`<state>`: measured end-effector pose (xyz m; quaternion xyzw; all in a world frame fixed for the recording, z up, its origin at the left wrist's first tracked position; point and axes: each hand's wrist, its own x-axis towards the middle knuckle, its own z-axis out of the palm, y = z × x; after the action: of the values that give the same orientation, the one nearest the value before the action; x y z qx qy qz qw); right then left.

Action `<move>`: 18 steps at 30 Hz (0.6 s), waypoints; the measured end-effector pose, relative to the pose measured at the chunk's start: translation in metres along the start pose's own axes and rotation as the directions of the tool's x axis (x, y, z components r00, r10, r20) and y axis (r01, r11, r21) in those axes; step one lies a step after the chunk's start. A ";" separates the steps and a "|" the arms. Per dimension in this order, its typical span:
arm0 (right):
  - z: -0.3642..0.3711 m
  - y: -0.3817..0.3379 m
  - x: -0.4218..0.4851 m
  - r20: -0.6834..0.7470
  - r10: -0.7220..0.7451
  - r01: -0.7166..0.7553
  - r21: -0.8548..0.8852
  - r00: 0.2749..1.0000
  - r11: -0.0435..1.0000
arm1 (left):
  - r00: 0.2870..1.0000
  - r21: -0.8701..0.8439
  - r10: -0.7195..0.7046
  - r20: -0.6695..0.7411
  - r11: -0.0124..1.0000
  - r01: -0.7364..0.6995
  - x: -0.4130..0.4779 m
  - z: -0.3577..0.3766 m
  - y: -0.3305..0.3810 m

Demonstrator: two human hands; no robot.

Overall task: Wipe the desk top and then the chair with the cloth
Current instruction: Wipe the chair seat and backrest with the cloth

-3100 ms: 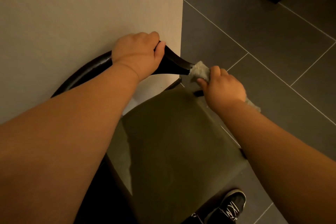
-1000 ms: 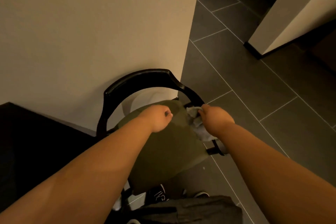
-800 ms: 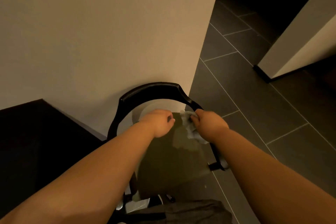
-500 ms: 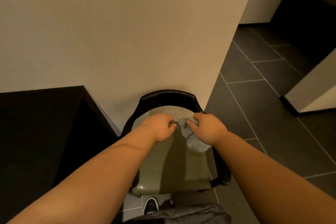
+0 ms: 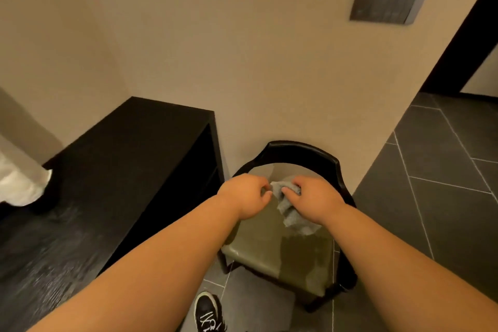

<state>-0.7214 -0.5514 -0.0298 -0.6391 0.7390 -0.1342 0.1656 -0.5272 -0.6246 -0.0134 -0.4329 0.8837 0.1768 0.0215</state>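
Both grips meet above the chair (image 5: pixel 283 248) seat: the right hand (image 5: pixel 314 201) clutches the grey cloth (image 5: pixel 289 209), bunched and hanging just beneath it, while the left hand (image 5: pixel 246 195) pinches the cloth's near edge. Left of the hands, the black bench (image 5: pixel 89 186) shows no debris, probably wiped already. Judging by this, the chair step is under way, its seat seemingly unfinished.

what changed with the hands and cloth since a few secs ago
The left hand let go of the chair backrest and moved to the cloth above the seat. The right hand left the arm end and brought the cloth inward. The right hand's grip on the cloth is unchanged.
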 end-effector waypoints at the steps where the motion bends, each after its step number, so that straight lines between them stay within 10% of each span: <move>1: 0.001 -0.009 -0.001 0.008 -0.018 0.018 -0.007 1.000 1.000 | 1.000 -0.006 -0.030 -0.006 1.000 0.030 -0.011 -0.003 -0.004; 18: 0.058 -0.184 -0.053 0.163 -0.355 0.373 -0.095 0.920 0.923 | 0.880 -0.113 -0.470 -0.067 0.880 0.462 -0.242 -0.010 -0.104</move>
<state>-0.5249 -0.5253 -0.0028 -0.7825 0.6001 -0.0703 0.1500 -0.2941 -0.5032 0.0115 -0.6410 0.7443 0.1875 0.0020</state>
